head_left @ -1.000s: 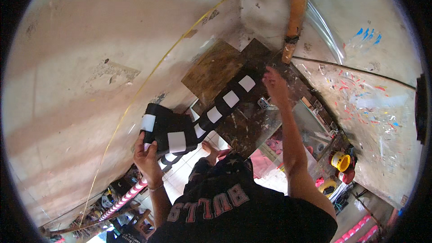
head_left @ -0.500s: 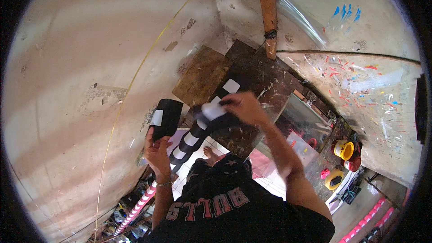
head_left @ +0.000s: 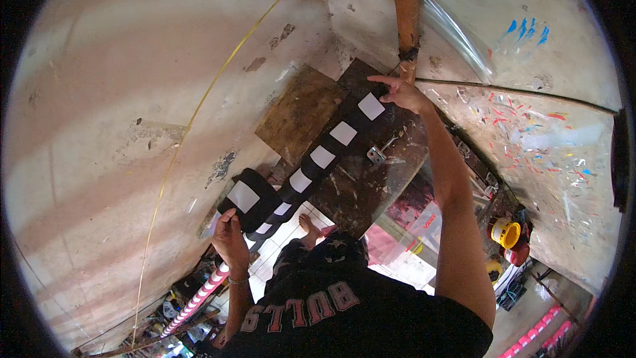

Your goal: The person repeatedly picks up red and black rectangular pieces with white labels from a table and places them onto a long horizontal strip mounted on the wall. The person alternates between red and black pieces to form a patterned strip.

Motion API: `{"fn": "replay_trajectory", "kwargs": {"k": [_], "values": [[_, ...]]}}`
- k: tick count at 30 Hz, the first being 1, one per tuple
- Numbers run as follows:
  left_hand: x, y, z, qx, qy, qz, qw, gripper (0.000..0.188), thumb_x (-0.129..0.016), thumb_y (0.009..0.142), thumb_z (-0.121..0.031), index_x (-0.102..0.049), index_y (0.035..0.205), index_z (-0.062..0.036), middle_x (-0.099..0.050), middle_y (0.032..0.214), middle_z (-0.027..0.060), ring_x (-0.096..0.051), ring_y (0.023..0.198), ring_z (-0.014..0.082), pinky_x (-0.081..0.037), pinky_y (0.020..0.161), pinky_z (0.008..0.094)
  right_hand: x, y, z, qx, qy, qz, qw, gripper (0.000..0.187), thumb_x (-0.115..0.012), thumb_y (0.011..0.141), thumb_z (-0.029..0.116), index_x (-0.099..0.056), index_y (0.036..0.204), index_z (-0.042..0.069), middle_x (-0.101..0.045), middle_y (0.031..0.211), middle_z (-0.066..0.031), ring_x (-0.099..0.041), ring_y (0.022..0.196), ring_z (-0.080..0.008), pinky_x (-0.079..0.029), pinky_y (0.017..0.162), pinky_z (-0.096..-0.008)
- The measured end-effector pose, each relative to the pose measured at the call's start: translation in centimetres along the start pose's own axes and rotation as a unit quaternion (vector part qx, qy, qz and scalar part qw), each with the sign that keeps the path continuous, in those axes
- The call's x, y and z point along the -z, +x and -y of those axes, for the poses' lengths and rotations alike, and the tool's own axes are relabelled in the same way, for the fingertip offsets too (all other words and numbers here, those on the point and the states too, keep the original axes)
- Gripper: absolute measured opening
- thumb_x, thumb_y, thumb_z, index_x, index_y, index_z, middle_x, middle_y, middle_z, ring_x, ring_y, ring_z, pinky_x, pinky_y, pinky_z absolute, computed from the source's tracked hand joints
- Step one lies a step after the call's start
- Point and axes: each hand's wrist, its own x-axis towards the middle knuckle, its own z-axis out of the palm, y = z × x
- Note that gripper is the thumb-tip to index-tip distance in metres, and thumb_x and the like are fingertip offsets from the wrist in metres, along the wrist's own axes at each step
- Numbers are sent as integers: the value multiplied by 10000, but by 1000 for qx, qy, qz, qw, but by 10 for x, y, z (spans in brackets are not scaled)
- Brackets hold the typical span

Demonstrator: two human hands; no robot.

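Observation:
A long black strip with white rectangular patches (head_left: 322, 157) runs diagonally over the dark worktop, from near the wall corner down toward my left side. At its near end, a wider folded black part with a white patch (head_left: 244, 196) rests by the left wall. My left hand (head_left: 230, 242) pinches the lower edge of that part between thumb and fingers. Beyond the strip's far end, my right hand (head_left: 405, 95) reaches with index finger stretched out and thumb apart, holding nothing. Its thumb is close to the last patch; whether it touches the strip I cannot tell.
A small metal fitting (head_left: 377, 154) lies on the worktop (head_left: 351, 205), right of the strip. A brown board (head_left: 301, 116) sits at the left wall. An upright wooden post (head_left: 405, 13) stands behind. Yellow tub (head_left: 505, 233) at right; pink-and-white striped pole (head_left: 199, 301) lower left.
My right hand has moved from the strip's middle to its far end and spread its fingers. The strip now lies straighter along the worktop, and the metal fitting is uncovered.

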Motion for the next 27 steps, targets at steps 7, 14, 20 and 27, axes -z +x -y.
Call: {"fn": "replay_trajectory", "kwargs": {"k": [7,14,20,27], "values": [[-13,-11,11,31,-42,68,996,188,-545,856,55,-615,1028,21,-638,987,68,-575,916,123,-451,829,260,-16,-18,-2,31,-33,-195,980,601,-617,813,43,-405,1366,148,-633,981,-119,-625,874,-207,-492,797,-324],[-51,-16,-35,55,-91,204,973,333,-539,861,46,-534,1191,0,-621,1018,82,-576,907,122,-472,781,253,-128,-100,78,152,21,-34,988,563,-609,834,86,-392,1353,86,-653,961,-89,-621,877,-198,-491,812,-316],[-96,-13,-57,60,-145,284,946,409,-550,858,3,-491,1259,-51,-570,896,12,-520,768,73,-444,646,215,-126,-120,121,29,239,37,970,456,-636,802,19,-543,1242,95,-647,1034,-76,-590,902,-154,-487,799,-290],[-121,-12,-43,44,-227,334,914,403,-537,905,-109,-427,1282,-21,-595,1075,109,-588,960,169,-502,834,314,-77,-105,110,16,69,13,997,249,-620,816,48,-639,1063,64,-664,937,-70,-589,823,-121,-480,742,-279]]}}
